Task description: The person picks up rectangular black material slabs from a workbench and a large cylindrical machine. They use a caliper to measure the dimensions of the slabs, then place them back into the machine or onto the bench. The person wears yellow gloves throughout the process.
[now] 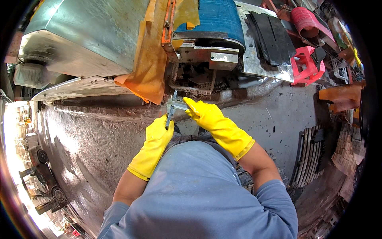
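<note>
In front of my waist, my right hand [203, 114], in a yellow rubber glove, grips a metal caliper [178, 104] by its beam. The caliper's jaws point away from me and back toward my left hand. My left hand [159, 130], gloved the same way, is closed at the lower jaws, with thumb and fingers pinched together. A narrow grey-blue edge shows between those fingers. Whether it is jaw or a thin piece held there, I cannot make out.
Ahead stands a machine with a blue belt [221, 18], beside an orange sheet [149, 59] and a large metal housing [85, 38]. Black sheets [270, 38] lie on a metal table. A crate [193, 81] sits below the belt. Dark strips [306, 157] rest on a pallet at right; a forklift [45, 181] is at left.
</note>
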The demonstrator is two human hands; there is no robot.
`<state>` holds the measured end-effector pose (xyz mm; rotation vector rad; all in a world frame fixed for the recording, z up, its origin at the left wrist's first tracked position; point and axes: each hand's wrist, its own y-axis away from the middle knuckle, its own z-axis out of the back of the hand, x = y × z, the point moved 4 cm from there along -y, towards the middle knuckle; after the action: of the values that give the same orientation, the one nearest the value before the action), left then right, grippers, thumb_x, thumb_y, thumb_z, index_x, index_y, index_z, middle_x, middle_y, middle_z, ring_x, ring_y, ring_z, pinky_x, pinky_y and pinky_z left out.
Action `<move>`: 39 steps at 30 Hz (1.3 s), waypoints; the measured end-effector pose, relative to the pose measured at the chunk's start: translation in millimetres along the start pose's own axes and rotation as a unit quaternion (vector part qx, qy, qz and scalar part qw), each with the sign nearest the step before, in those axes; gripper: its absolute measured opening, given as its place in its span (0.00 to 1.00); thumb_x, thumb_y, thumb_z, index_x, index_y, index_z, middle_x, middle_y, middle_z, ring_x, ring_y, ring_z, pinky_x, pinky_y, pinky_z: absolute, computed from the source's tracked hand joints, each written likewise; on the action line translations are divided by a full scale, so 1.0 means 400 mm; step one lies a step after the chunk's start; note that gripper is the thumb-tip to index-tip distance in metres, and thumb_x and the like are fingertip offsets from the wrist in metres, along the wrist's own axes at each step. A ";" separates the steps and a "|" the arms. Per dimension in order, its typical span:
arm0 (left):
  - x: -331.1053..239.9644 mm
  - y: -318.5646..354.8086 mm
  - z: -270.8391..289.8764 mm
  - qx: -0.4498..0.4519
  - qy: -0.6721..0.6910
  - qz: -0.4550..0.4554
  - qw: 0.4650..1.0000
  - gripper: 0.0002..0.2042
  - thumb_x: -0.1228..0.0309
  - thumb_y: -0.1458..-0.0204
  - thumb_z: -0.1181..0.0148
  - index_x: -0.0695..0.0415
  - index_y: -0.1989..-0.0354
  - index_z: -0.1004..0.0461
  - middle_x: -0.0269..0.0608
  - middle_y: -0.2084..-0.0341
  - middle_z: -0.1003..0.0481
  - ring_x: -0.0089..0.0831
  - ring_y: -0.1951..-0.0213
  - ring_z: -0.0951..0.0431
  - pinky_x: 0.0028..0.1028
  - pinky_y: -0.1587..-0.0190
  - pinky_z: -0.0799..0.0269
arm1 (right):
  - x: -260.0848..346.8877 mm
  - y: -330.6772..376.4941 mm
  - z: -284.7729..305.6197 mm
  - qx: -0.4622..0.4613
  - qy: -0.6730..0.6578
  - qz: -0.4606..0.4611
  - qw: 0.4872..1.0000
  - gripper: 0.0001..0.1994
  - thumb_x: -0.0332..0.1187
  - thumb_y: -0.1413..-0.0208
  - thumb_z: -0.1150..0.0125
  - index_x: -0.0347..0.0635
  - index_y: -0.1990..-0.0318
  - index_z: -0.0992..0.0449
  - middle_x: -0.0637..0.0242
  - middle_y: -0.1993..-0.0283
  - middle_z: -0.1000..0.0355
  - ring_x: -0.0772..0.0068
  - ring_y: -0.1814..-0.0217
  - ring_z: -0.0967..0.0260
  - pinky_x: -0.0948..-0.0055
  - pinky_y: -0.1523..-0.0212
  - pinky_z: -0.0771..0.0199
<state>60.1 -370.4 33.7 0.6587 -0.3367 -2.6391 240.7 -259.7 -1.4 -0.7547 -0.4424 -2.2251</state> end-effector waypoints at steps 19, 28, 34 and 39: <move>-0.053 0.005 0.040 0.049 0.726 0.087 0.681 0.26 0.58 0.35 0.35 0.52 0.32 0.32 0.42 0.42 0.21 0.41 0.49 0.16 0.42 0.56 0.14 | 0.065 -0.017 0.062 -0.059 -0.691 -0.209 0.690 0.17 0.50 0.36 0.30 0.48 0.53 0.21 0.76 0.68 0.24 0.84 0.78 0.34 0.81 0.78 0.34; 0.084 -0.019 0.081 0.178 0.735 0.085 0.649 0.31 0.47 0.34 0.40 0.58 0.33 0.29 0.44 0.42 0.20 0.36 0.44 0.18 0.39 0.42 0.20 | 0.114 -0.003 0.124 -0.034 -0.610 -0.201 0.766 0.17 0.46 0.37 0.28 0.43 0.52 0.22 0.75 0.67 0.26 0.83 0.74 0.35 0.78 0.74 0.33; 0.091 -0.033 -0.043 0.169 0.678 0.246 0.672 0.30 0.37 0.36 0.45 0.56 0.49 0.18 0.31 0.76 0.22 0.24 0.79 0.25 0.26 0.77 0.30 | 0.191 -0.015 0.158 0.081 -0.566 -0.150 0.807 0.24 0.46 0.36 0.30 0.44 0.39 0.24 0.71 0.60 0.23 0.81 0.70 0.33 0.76 0.69 0.31; 0.145 -0.004 -0.077 0.215 0.656 0.268 0.672 0.36 0.36 0.34 0.53 0.62 0.42 0.24 0.29 0.84 0.28 0.23 0.88 0.36 0.25 0.84 0.41 | 0.089 0.011 0.172 -0.109 -0.162 -0.058 0.979 0.29 0.39 0.33 0.37 0.49 0.26 0.35 0.49 0.50 0.22 0.43 0.54 0.24 0.53 0.50 0.23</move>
<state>27.7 -398.1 -16.4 1.9800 -0.5424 -1.0057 250.3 -246.3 74.5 -1.2470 -0.4103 -2.2887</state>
